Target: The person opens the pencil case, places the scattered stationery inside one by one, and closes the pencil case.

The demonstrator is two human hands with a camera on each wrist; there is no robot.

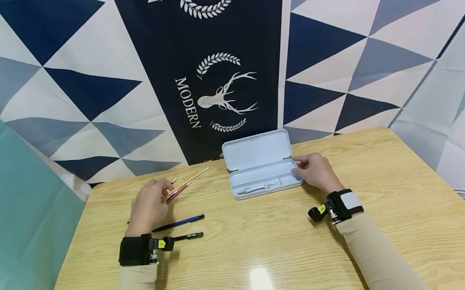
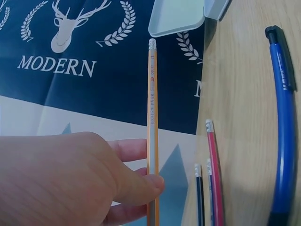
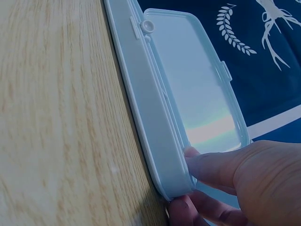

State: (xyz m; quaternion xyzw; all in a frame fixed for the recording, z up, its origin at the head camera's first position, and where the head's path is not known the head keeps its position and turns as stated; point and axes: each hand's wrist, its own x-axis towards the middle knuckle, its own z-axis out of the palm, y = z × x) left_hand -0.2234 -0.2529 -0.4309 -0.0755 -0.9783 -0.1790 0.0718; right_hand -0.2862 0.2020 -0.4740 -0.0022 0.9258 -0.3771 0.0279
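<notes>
An open pale-blue pencil case [image 1: 262, 170] sits near the far edge of a wooden table [image 1: 278, 259], its lid [image 1: 256, 150] standing upright against the patterned backdrop [image 1: 209, 57]. The right hand [image 1: 316, 170] grips the case's right end, thumb over the rim and fingers curled beneath the corner, as the right wrist view shows plainly. Inside the tray a white pen-like item [image 1: 257, 188] lies along the near compartment. Well to the left of the case, the left hand [image 1: 149, 205] pinches an orange pencil [image 2: 152, 122] between thumb and fingers, its white eraser end pointing toward the case. Just beside that hand lie a red pencil [image 2: 214, 169] and a dark pencil [image 2: 199, 193], side by side on the table. Nearer the person than these, still left of the case, rest a blue pen [image 1: 178, 222] and, closer again, a black pen [image 1: 185, 236], each lying roughly parallel to the table's front edge.
</notes>
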